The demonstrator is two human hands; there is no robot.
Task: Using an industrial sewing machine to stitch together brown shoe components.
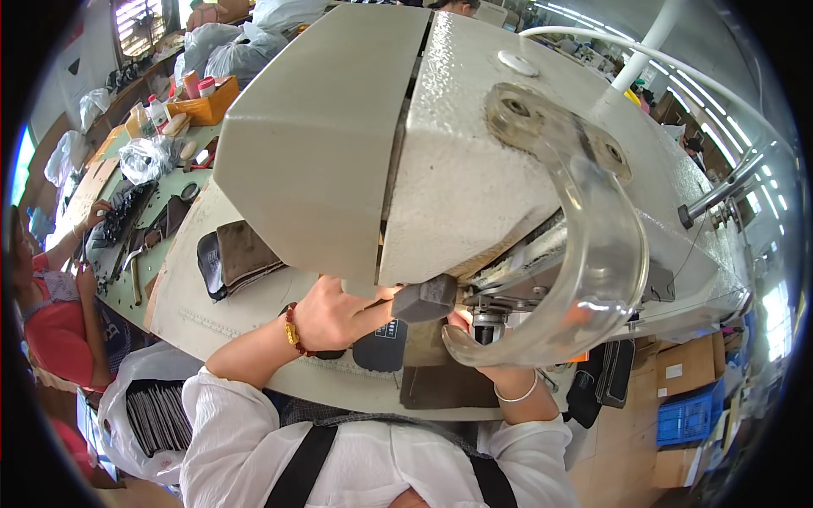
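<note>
A large cream sewing machine head point(305, 127) fills the middle of the view. My left hand point(334, 317), with a red and gold bracelet at its wrist, reaches in from the left; its visible fingers are stretched out, their tips hidden behind a dark grey block point(426, 298) by the needle area. My right hand point(501, 378) is at a dark brown flat piece point(445, 388) under the clear curved guard point(593, 254); guard and machine hide most of its fingers, so its grip cannot be made out. A dark grey piece with a printed patch point(378, 349) lies between my hands.
Folded brown and black pieces point(246, 258) lie on the table left of the machine. A white bag of stacked dark pieces point(161, 415) stands lower left, near a person in red point(59, 339) working at another table. Dark pouches point(614, 372), a blue crate point(684, 419) and cartons are at right.
</note>
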